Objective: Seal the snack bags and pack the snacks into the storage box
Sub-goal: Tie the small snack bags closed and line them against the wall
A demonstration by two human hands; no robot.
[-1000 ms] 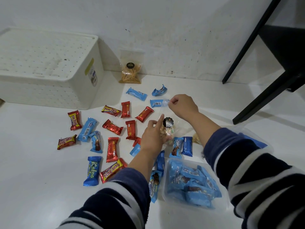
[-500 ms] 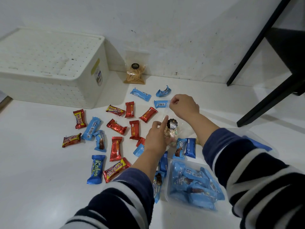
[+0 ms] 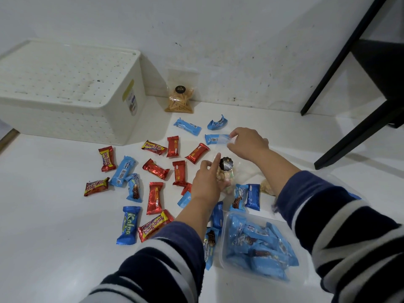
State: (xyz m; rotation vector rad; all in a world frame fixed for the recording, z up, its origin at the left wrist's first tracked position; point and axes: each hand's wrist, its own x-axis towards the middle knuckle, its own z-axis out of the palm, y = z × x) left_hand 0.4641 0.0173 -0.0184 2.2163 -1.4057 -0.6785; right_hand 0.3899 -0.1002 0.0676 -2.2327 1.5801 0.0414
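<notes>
A clear snack bag with pale puffs and a round black label stands on the white floor between my hands. My left hand grips its lower part, one finger stretched up along its side. My right hand pinches the bag's transparent top edge, pulled up and away. A second clear bag of stick snacks leans on the wall. The white perforated storage box sits at the back left with its lid on. Several red and blue wrapped snack bars lie scattered on the floor.
A clear plastic tub full of blue wrapped snacks sits near my right arm. A black furniture frame rises at the right. The wall runs behind the box. Another pale snack bag peeks from under my right forearm.
The view has shifted slightly. My right hand has slid a little to the right along the bag's top edge. My left hand keeps its grip.
</notes>
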